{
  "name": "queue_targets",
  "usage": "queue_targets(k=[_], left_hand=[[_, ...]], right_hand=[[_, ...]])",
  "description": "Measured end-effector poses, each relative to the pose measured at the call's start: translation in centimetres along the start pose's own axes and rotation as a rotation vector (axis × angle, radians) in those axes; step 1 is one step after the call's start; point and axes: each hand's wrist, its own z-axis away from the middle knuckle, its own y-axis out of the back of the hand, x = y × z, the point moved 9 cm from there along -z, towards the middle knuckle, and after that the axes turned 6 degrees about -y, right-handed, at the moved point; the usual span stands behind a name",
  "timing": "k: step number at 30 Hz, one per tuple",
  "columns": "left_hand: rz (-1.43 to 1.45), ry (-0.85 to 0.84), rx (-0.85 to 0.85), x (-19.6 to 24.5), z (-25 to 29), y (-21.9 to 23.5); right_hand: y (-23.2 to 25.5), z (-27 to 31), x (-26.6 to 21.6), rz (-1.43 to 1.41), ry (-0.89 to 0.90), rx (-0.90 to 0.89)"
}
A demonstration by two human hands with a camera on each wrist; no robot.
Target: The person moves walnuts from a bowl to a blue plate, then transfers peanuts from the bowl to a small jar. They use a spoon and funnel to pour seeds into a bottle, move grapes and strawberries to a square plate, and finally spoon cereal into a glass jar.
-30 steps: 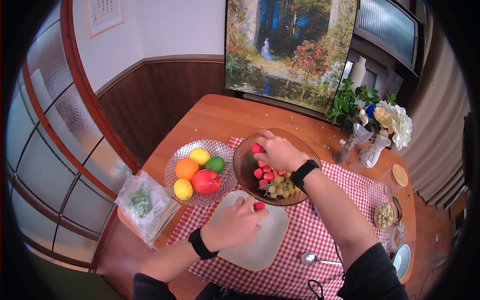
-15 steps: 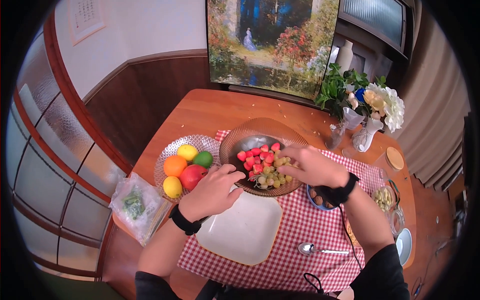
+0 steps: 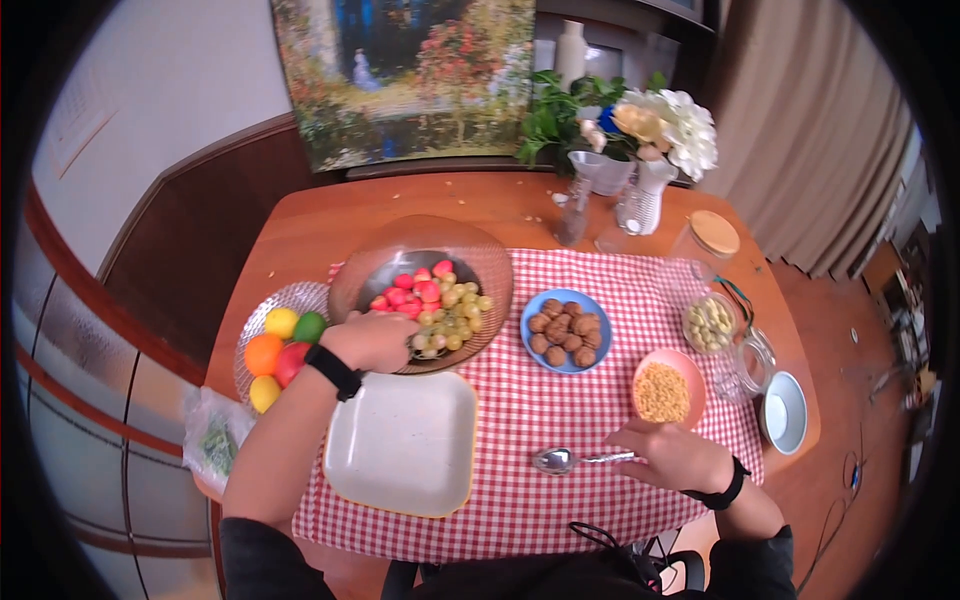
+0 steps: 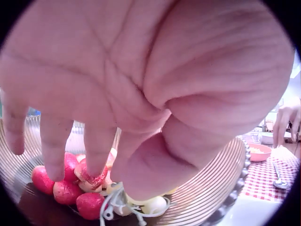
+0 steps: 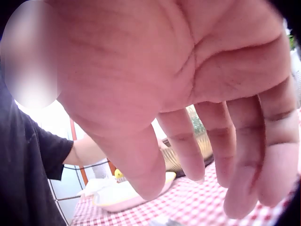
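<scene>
My left hand reaches over the near left rim of a brown ribbed glass bowl. Its fingers extend down over strawberries, and the thumb lies beside the pale stem of green grapes. Farther right, my right hand hovers with spread fingers at the handle end of a metal spoon. Nothing shows between those fingers in the right wrist view. Just beyond that hand is a pink bowl of chopped yellow bits. A white square dish with a yellow edge sits between the hands.
A blue plate of walnuts rests mid-table on the checked cloth. Left stands a glass fruit plate beside a plastic bag. Jars and a pale blue bowl line the right edge, glass vases the back.
The head view has turned right. My right hand has left the fruit bowl and come down beside the spoon. My left hand has reached over the bowl's fruit; the strawberry it held earlier is gone from it.
</scene>
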Motion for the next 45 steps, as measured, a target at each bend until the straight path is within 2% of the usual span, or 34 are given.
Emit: queue_targets(k=[3, 4, 8, 9, 10, 12, 14, 16, 19, 22, 24, 25, 26, 28, 29, 31, 32, 33, 35, 36, 39, 40, 41, 42, 43, 44, 45], left_hand=[[-0.022, 0.020, 0.067, -0.3, -0.2, 0.5], [0.044, -0.032, 0.111, 0.1, 0.1, 1.0], [0.157, -0.196, 0.407, 1.6, 2.9, 3.9], [0.136, -0.233, 0.506, 2.1, 4.1, 4.5], [0.132, -0.236, 0.505, 3.0, 5.2, 4.6], [0.326, -0.200, 0.537, 4.3, 8.0, 5.4], [0.325, -0.225, 0.602, 5.0, 10.4, 4.7], [0.359, -0.174, 0.579, 5.2, 12.1, 3.5], [0.367, -0.128, 0.603, 5.2, 14.5, 1.6], [0.421, -0.016, 0.685, 3.2, 17.0, -0.8], [0.536, 0.130, 0.745, 0.8, 19.2, -2.6], [0.475, 0.080, 0.820, 0.2, 20.2, -3.0], [0.470, 0.119, 0.831, -1.4, 21.1, -4.4], [0.503, 0.341, 0.874, -5.0, 23.7, -7.1], [0.485, 0.489, 0.846, -5.6, 24.9, -7.4], [0.412, 0.568, 0.933, -7.8, 27.3, -9.3], [0.335, 0.606, 1.002, -8.7, 29.0, -10.1], [0.364, 0.676, 0.975, -9.4, 29.9, -10.6], [0.252, 0.735, 1.057, -10.9, 32.1, -12.3], [0.226, 0.763, 1.096, -11.4, 33.0, -12.8], [0.268, 0.946, 1.080, -12.3, 34.7, -13.8], [0.266, 0.969, 1.086, -12.6, 35.0, -14.4], [0.282, 0.983, 1.070, -12.9, 35.0, -15.0], [0.297, 0.994, 1.054, -13.0, 35.0, -15.3], [0.351, 1.039, 0.953, -13.2, 34.7, -16.0], [0.350, 1.052, 0.957, -13.1, 34.8, -16.2], [0.359, 1.043, 0.891, -13.1, 34.2, -16.7]], right_hand=[[-2.0, 1.7, 2.4, 0.074, -0.042, 0.080], [-2.4, 2.0, 3.0, 0.123, -0.081, 0.118], [-5.0, 2.0, 5.1, 0.150, -0.117, 0.134], [-5.0, 2.0, 5.1, 0.146, -0.074, 0.189], [-5.1, 2.0, 5.4, 0.144, -0.077, 0.193], [-4.4, 2.0, 5.5, 0.133, -0.057, 0.284], [-4.6, 2.0, 5.7, 0.113, -0.058, 0.292], [-5.4, 1.9, 6.0, 0.168, -0.102, 0.244], [-6.1, 1.9, 6.6, 0.160, -0.036, 0.305], [-5.1, 2.5, 5.5, 0.173, 0.045, 0.317], [-5.1, 2.8, 5.5, 0.044, 0.028, 0.265], [-6.0, 2.6, 6.8, -0.010, -0.194, 0.027], [-5.8, 2.7, 6.2, -0.004, -0.158, 0.013], [-4.4, 3.2, 7.1, -0.122, -0.216, 0.128], [-4.3, 3.4, 6.7, -0.116, -0.181, 0.112], [-2.1, 4.0, 6.1, -0.135, -0.131, 0.294], [-1.9, 4.1, 6.0, -0.158, -0.114, 0.321], [-2.0, 4.1, 6.0, -0.157, -0.108, 0.314], [-2.2, 4.1, 5.4, -0.152, -0.072, 0.293], [-2.3, 4.1, 5.7, -0.159, -0.113, 0.271], [-2.5, 4.1, 5.8, -0.132, -0.160, 0.227], [-2.8, 3.9, 6.0, -0.107, -0.185, 0.213], [-2.6, 3.8, 5.6, -0.107, -0.143, 0.290], [-2.5, 3.6, 5.2, -0.105, -0.127, 0.284], [-2.1, 3.7, 4.7, -0.111, -0.138, 0.275], [-1.9, 3.7, 4.4, -0.117, -0.152, 0.266], [-1.8, 3.9, 4.5, -0.120, -0.136, 0.291]])
